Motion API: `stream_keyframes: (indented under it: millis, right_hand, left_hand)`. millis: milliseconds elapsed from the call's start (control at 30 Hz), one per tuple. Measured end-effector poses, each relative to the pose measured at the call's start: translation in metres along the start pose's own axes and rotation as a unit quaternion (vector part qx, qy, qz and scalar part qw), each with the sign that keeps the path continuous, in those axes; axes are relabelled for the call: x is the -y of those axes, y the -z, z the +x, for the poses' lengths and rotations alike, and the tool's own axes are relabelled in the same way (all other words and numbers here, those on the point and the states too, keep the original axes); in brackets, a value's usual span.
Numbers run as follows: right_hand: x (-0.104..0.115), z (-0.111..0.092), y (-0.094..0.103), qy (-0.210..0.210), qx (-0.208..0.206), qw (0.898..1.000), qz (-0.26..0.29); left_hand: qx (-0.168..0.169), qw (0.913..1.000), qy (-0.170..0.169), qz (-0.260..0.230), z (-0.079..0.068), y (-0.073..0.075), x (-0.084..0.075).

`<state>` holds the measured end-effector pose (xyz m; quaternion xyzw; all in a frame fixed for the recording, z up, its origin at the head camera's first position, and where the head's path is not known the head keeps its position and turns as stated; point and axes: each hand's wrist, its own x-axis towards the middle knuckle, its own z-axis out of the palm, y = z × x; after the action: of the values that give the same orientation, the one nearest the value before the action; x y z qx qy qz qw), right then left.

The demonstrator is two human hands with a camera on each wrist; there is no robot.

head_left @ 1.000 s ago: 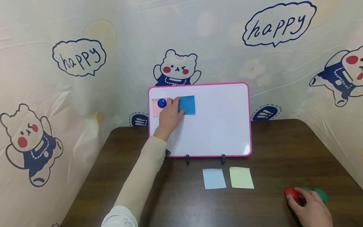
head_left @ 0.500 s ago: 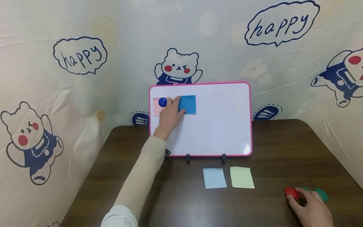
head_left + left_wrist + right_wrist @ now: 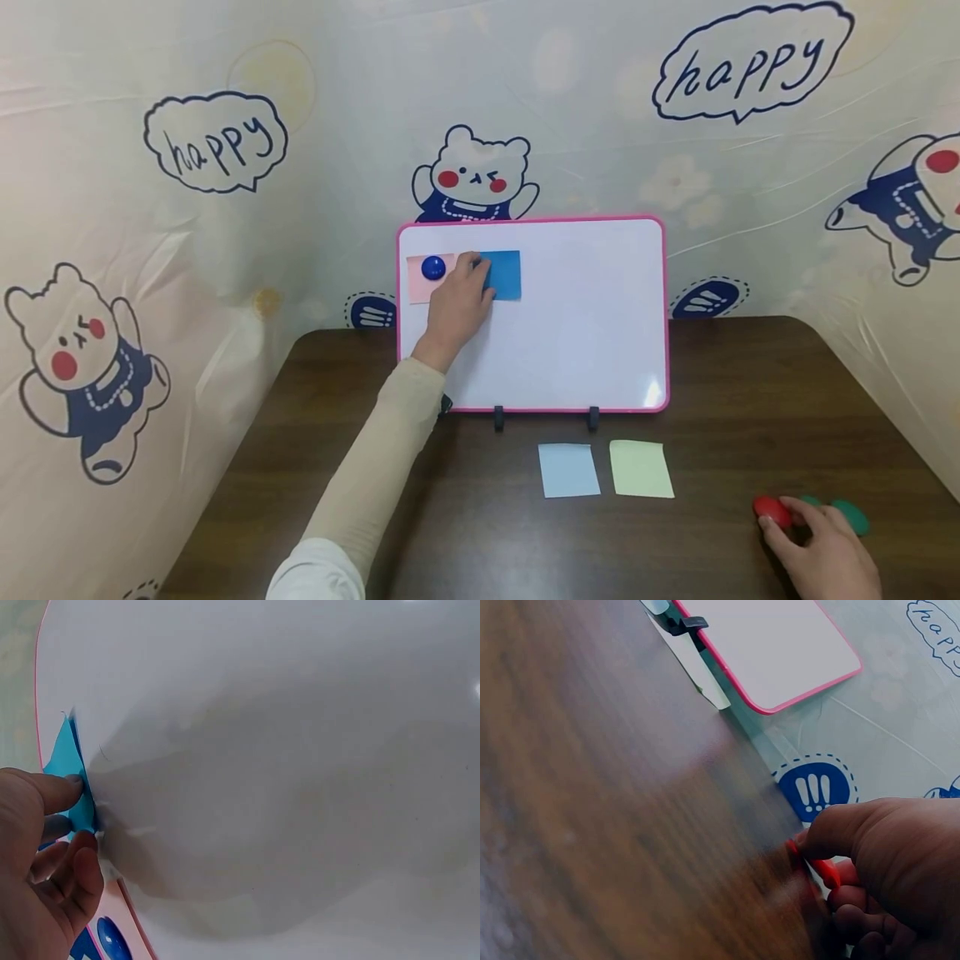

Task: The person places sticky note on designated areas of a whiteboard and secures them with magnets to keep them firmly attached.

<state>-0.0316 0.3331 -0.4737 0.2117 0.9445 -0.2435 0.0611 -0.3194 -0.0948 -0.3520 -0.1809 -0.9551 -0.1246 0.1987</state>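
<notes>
On the whiteboard (image 3: 585, 333), my left hand (image 3: 459, 308) grips a blue sticky note (image 3: 506, 275) by its left part, thumb and fingertips on the paper. The left wrist view shows the thumb across the note (image 3: 69, 754) and the other fingers bent. Just left of that hand, a pink sticky note (image 3: 420, 292) sits under a round blue magnet (image 3: 433, 267). Low at the right, my right hand (image 3: 828, 554) pinches a red magnet (image 3: 771, 511) between thumb and fingers at the tabletop. Green magnets (image 3: 851, 517) lie beside it, one partly hidden by the hand.
A light blue sticky note (image 3: 569, 471) and a pale green one (image 3: 642, 469) lie on the dark wooden table (image 3: 315, 467) in front of the board. Black clips (image 3: 498, 418) hold up the pink-framed board. A printed curtain (image 3: 337, 125) hangs behind it.
My left hand has shifted slightly right, with its fingertips further over the blue note's left edge. The right hand stays on the red magnet. The head view has tilted a little.
</notes>
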Motion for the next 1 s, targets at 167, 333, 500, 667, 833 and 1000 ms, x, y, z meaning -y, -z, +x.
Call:
stream_keyframes:
  millis: [167, 333, 500, 667, 833, 1000]
  right_hand:
    - [0.001, 0.000, 0.000, -0.002, -0.003, 1.000, 0.002]
    - [0.000, 0.000, 0.001, -0.001, 0.004, 1.000, 0.001]
    - [-0.001, 0.000, 0.000, 0.004, 0.010, 1.000, 0.002]
    - [0.000, 0.001, 0.001, 0.025, 0.002, 1.000, 0.007]
    - [0.007, 0.001, 0.002, 0.064, -0.013, 0.998, 0.011]
    - [0.016, -0.002, 0.003, 0.076, -0.039, 0.996, 0.025]
  left_hand:
    - [0.004, 1.0000, 0.000, 0.004, 0.000, 0.002, 0.001]
    - [0.005, 1.0000, 0.005, 0.002, -0.001, 0.002, 0.001]
    - [0.007, 0.9999, 0.007, 0.002, -0.002, 0.002, 0.000]
    - [0.001, 1.0000, 0.005, 0.004, -0.002, 0.001, 0.000]
    - [-0.002, 1.0000, 0.001, 0.002, -0.002, 0.000, -0.001]
    - [0.001, 1.0000, 0.003, -0.002, -0.004, 0.000, -0.001]
